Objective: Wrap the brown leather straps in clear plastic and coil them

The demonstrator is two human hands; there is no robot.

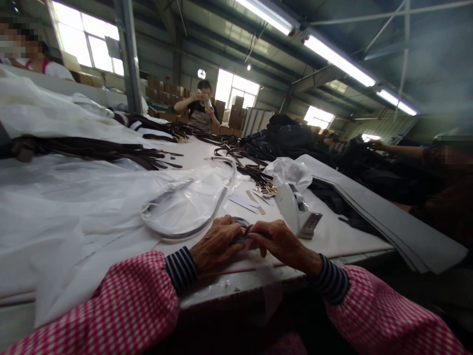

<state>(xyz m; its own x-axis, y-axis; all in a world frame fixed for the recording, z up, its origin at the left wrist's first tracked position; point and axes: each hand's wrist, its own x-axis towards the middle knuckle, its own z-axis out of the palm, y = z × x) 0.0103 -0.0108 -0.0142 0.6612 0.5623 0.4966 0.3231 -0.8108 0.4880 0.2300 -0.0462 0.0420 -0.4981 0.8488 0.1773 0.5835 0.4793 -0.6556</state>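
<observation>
Left hand: The wearer's left hand [218, 241] lies low over the near edge of the table, fingers curled and closed around a dark grey curved piece [241, 221].
Right hand: The right hand [279, 241] meets it from the other side, thumb and forefinger pinched together at the same piece; exactly what is between the tips is too small to make out.
Piece being handled: It sits between the two hands, mostly hidden by them, with a curved part showing just behind the left fingers.
Clear film: A see-through strip [269, 283] hangs below the right hand, over the table edge.
Sleeves: Pink-and-white checked sleeves [136, 291] end in dark striped cuffs.
Beside the hands: A white tape dispenser [291, 209] stands near the right hand; a strap loop in clear plastic [185, 235] lies just beyond the left.
Table: On the pale tabletop [343, 246] are paper slips [242, 202], brown straps [96, 148] with gold-coloured clasps [266, 189], and white sheeting [74, 212] at left.
Right side: Long grey boards [384, 212] overlap beside a heap of black items [291, 132].
People: One person in an apron [200, 118] stands across the table; others are partly visible at far left and far right.
Overhead: Strip lights [340, 59] glow.
</observation>
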